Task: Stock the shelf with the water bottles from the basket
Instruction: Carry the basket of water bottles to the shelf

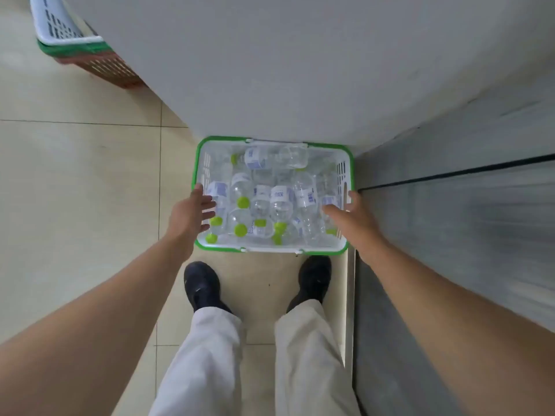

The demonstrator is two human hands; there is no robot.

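Head view, looking straight down: pale trousers (207,355) and dark shoes (202,285) stand on a tiled floor (90,175), toes just short of the basket (216,250). Both bare arms stretch forward and down. The left hand (190,216) hangs over the basket's left rim, its grip spread and holding nothing. The right hand (353,219) sits at the right rim, fingers straight and pointing inward, its grip likewise loose and empty. Whether either hand touches the plastic cannot be told.

The basket is white with a green rim and rests on the floor. The water bottles (280,202), clear with green caps, lie jumbled inside in several directions, so it looks full and stocking seems barely begun. The step in hand appears to be the first reach, either for bottles or for the basket's sides.

To the right runs a grey unit (465,205), blurred, possibly the shelf. Beyond the basket rises a pale surface (300,70), and stacked baskets (75,46) sit at far left. Next, each hand would need to curl round a bottle lying free on top and lift without snagging its neighbours.
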